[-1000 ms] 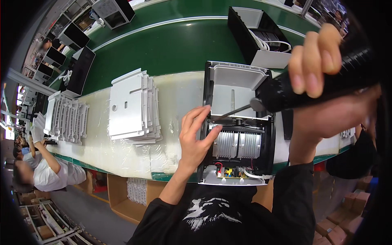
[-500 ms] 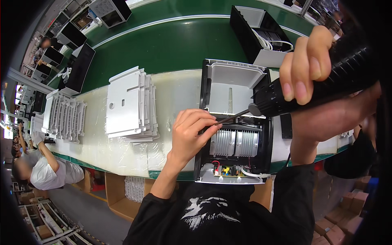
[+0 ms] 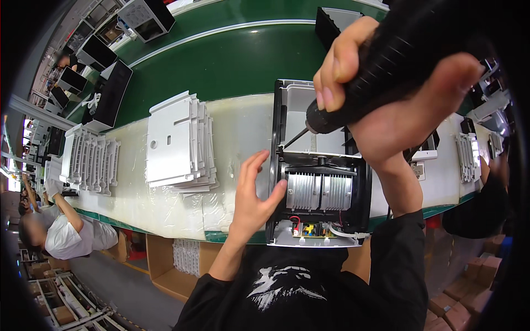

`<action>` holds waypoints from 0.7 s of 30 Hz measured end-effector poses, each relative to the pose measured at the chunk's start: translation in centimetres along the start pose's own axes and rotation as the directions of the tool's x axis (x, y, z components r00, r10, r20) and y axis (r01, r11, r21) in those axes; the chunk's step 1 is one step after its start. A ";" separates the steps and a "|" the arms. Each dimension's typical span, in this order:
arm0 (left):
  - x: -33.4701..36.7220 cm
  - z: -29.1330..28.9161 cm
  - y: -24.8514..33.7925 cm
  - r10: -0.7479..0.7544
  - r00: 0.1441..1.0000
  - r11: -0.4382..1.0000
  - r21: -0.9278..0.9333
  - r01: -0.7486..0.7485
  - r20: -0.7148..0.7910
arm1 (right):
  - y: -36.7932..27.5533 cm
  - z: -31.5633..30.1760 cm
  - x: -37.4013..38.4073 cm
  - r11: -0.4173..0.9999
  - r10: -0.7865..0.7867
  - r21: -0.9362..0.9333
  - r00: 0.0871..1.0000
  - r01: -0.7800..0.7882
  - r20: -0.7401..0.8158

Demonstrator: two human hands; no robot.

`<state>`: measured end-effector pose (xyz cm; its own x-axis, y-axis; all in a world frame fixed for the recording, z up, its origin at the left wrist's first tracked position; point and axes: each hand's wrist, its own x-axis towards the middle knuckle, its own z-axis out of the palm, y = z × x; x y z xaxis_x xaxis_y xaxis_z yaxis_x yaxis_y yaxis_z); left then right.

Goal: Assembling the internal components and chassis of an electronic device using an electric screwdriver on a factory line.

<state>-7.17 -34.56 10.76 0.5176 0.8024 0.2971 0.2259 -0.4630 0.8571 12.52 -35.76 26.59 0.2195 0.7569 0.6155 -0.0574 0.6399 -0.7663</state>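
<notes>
My right hand (image 3: 386, 105) is wrapped round a black electric screwdriver (image 3: 359, 83). Its thin bit slants down to the left, its tip at the inner left side of an open black-and-white appliance housing (image 3: 279, 116). Inside the housing sit finned metal heat sinks (image 3: 317, 190) and, at the near end, a small circuit board (image 3: 312, 230) with coloured parts and a white cable. My left hand (image 3: 255, 196) rests against the housing's left wall, thumb and fingers apart and nothing held between them. Whether a screw is at the bit's tip is too small to tell.
Left of the housing lies a stack of white plastic panels (image 3: 171, 143), with a row of white ribbed frames (image 3: 91, 160) farther left. A green conveyor belt (image 3: 221, 66) runs behind, carrying black housings (image 3: 107, 96). A co-worker in a white shirt (image 3: 77, 234) is at the left.
The screwdriver has swung left and its bit now points at the housing's left side. My left hand has let go of the bit, its fingers spreading beside the wall.
</notes>
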 end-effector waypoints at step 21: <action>-2.0 2.5 0.9 -0.283 0.951 0.888 -0.341 0.310 0.128 | 8.8 1.7 -1.7 0.981 -0.183 -0.042 0.979 0.188 0.093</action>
<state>-5.97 -37.47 9.88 0.5336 0.8456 -0.0135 0.0795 -0.0343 0.9962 10.04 -31.22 19.13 0.1345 0.6358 0.7601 0.0260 0.7645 -0.6441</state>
